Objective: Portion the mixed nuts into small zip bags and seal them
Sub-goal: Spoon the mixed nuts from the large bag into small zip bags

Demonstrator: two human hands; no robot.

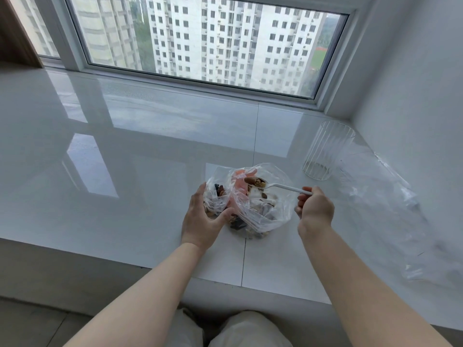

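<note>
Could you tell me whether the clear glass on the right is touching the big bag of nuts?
Apart. The head view shows a strip of bare white sill between the glass and the big bag of nuts.

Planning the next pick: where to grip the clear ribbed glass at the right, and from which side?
Grip the ribbed glass round its side wall about mid-height, coming from its left-front. It stands upright, and the wall corner is close behind and to its right. Loose clear plastic lies just right of its base. Smooth glass may slip, so wrap it, don't pinch the rim.

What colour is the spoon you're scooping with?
White plastic spoon, seen best in the head view.
</note>
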